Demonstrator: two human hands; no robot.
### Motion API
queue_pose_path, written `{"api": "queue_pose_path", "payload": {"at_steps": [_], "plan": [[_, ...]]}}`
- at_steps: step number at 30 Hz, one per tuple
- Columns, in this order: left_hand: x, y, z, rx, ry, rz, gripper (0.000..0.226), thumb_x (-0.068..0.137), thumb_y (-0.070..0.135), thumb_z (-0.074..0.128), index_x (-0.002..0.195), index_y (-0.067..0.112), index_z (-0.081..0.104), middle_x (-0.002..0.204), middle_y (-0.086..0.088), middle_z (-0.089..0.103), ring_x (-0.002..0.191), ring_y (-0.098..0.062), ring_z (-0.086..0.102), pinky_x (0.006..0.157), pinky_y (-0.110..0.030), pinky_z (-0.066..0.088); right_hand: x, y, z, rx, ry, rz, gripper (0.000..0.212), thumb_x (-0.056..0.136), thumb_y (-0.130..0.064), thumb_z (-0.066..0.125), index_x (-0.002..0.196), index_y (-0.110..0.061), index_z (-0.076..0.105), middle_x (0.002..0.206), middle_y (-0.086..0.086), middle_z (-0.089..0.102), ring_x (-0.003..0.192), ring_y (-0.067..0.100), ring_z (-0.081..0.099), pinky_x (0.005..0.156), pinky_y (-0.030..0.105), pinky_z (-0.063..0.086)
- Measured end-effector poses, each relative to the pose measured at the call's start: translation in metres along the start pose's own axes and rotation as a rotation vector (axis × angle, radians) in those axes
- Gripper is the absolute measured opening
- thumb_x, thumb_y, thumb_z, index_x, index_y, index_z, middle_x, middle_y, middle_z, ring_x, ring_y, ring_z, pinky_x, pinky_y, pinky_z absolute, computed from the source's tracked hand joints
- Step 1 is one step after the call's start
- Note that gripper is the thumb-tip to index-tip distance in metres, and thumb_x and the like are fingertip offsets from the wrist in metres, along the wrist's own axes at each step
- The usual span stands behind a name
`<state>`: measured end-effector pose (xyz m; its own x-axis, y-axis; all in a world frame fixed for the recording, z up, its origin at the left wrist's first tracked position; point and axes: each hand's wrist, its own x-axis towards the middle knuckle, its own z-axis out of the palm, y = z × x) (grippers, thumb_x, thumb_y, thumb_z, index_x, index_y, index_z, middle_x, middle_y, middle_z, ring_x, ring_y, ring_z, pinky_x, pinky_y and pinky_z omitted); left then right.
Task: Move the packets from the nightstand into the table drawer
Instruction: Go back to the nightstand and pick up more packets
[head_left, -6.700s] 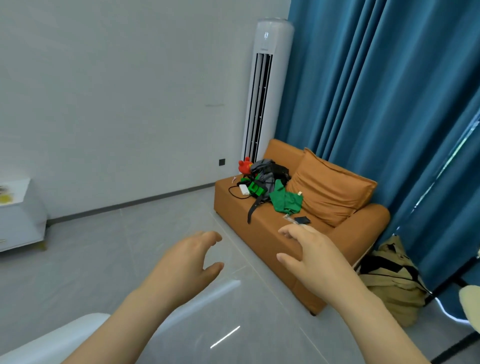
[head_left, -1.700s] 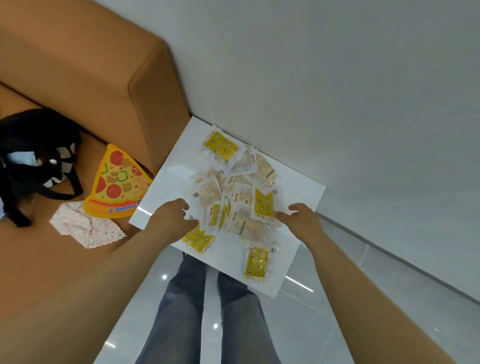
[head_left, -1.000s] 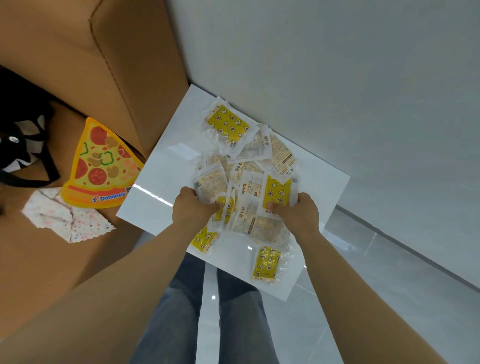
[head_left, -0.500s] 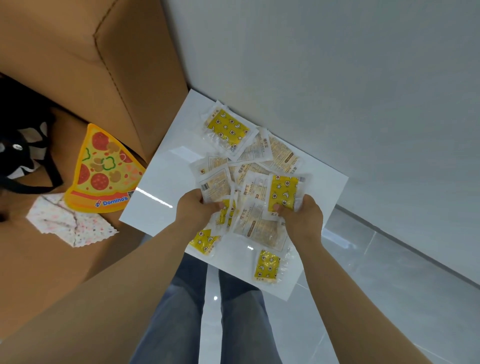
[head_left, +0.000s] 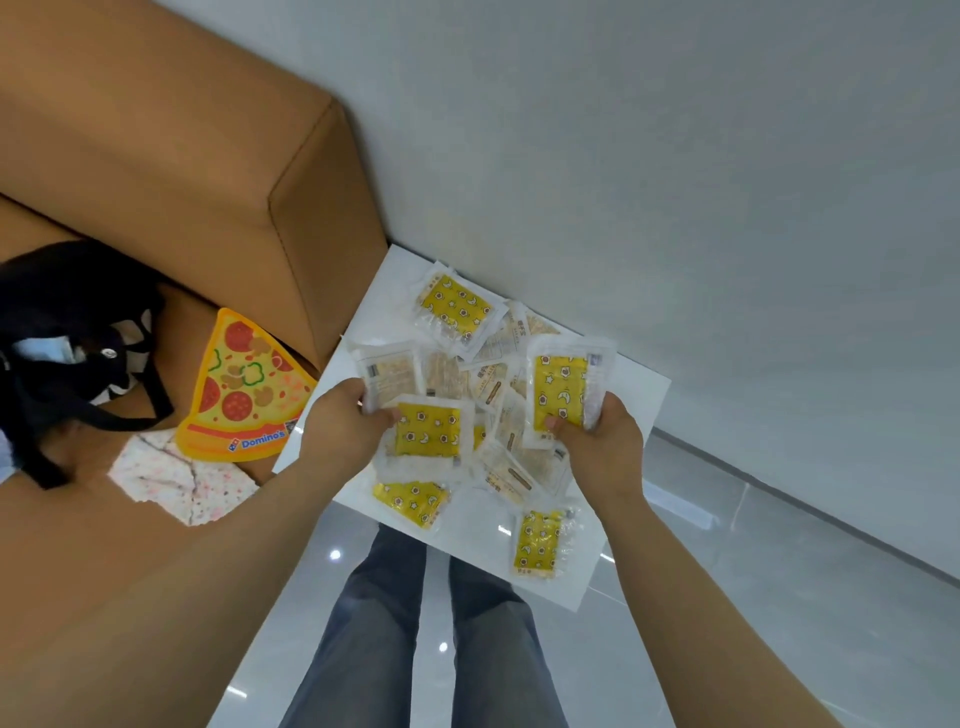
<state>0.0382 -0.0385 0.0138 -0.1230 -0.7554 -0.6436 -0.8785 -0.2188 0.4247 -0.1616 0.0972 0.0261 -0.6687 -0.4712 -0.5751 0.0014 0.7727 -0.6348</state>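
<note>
Both hands came up w/ more stock: left hand (head_left: 345, 428) pinches two packets (head_left: 428, 431), right hand (head_left: 602, 447) grips a yellow packet (head_left: 561, 397), rest on nightstand (head_left: 467, 525); pickup step, next = carry to drawer, not in view.

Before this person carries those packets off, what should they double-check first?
1. Left hand grip: pinches a pale packet and a yellow packet: ok.
2. Right hand grip: holds a second yellow packet: ok.
3. Nightstand emptied: loose packets lie on it: not ok.
4. Table drawer open and ready: out of view: cannot tell.
</note>
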Motion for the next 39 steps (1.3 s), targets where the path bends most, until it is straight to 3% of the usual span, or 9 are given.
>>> {"api": "queue_pose_path", "payload": {"at_steps": [6,11,17,23,25,28,35,39], "plan": [[-0.025,0.017,-0.024,0.002,-0.002,0.078,0.026,0.087,0.023,0.065,0.090,-0.001,0.054,0.077,-0.007,0.055,0.068,-0.021,0.049,0.051,-0.025,0.033,-0.023,-0.019,-0.019,-0.010,0.034,-0.055,0.022,0.084,-0.017,0.071,0.099,-0.013,0.056,0.090,-0.004,0.062,0.073,0.005,0.056,0.057,0.013,0.038],[-0.055,0.038,-0.055,-0.016,-0.010,0.173,0.030,0.089,0.024,0.062,0.104,-0.002,0.057,0.095,-0.018,0.065,0.085,-0.033,0.061,0.071,-0.044,0.049,-0.053,-0.045,-0.049,0.003,0.085,-0.107,0.021,0.082,-0.018,0.072,0.096,-0.018,0.056,0.087,-0.007,0.063,0.076,0.008,0.060,0.059,0.014,0.040],[-0.100,0.069,-0.105,-0.071,-0.010,0.337,0.026,0.089,0.025,0.062,0.101,0.003,0.058,0.094,-0.015,0.067,0.087,-0.033,0.062,0.075,-0.052,0.051,-0.105,-0.090,-0.090,0.073,0.190,-0.164,0.021,0.079,-0.016,0.075,0.090,-0.021,0.058,0.079,-0.016,0.060,0.069,-0.003,0.056,0.053,0.009,0.039],[-0.142,0.112,-0.158,-0.113,-0.028,0.542,0.009,0.090,0.023,0.061,0.097,0.017,0.061,0.091,0.010,0.066,0.085,-0.013,0.062,0.071,-0.033,0.051,-0.165,-0.131,-0.124,0.222,0.337,-0.241,0.030,0.076,-0.012,0.077,0.080,-0.033,0.055,0.081,-0.017,0.064,0.074,-0.001,0.060,0.060,0.014,0.042],[-0.153,0.128,-0.173,-0.090,-0.034,0.622,0.008,0.090,0.024,0.061,0.096,0.018,0.061,0.092,0.010,0.067,0.085,-0.012,0.062,0.074,-0.036,0.052,-0.183,-0.142,-0.134,0.275,0.398,-0.272,0.029,0.075,-0.012,0.078,0.081,-0.032,0.058,0.083,-0.014,0.067,0.073,0.002,0.063,0.062,0.019,0.046],[-0.169,0.150,-0.190,-0.056,-0.049,0.725,0.013,0.090,0.025,0.061,0.095,0.014,0.060,0.089,0.008,0.067,0.083,-0.017,0.063,0.072,-0.040,0.053,-0.209,-0.155,-0.151,0.358,0.489,-0.319,0.028,0.073,-0.009,0.078,0.084,-0.029,0.061,0.082,-0.011,0.069,0.069,-0.001,0.065,0.058,0.013,0.049],[-0.222,0.203,-0.201,-0.028,-0.118,0.942,0.009,0.090,0.028,0.061,0.094,0.020,0.059,0.089,0.014,0.065,0.081,-0.008,0.062,0.069,-0.032,0.052,-0.268,-0.164,-0.203,0.496,0.681,-0.398,0.030,0.073,-0.003,0.078,0.095,-0.019,0.066,0.087,-0.008,0.071,0.073,0.001,0.068,0.059,0.011,0.052],[-0.261,0.232,-0.188,-0.035,-0.166,1.074,0.004,0.090,0.027,0.061,0.092,0.025,0.058,0.089,0.016,0.065,0.079,-0.006,0.061,0.060,-0.022,0.043,-0.304,-0.154,-0.239,0.525,0.800,-0.426,0.032,0.073,-0.003,0.078,0.100,-0.017,0.066,0.088,-0.010,0.071,0.074,-0.001,0.068,0.059,0.010,0.051]]}}
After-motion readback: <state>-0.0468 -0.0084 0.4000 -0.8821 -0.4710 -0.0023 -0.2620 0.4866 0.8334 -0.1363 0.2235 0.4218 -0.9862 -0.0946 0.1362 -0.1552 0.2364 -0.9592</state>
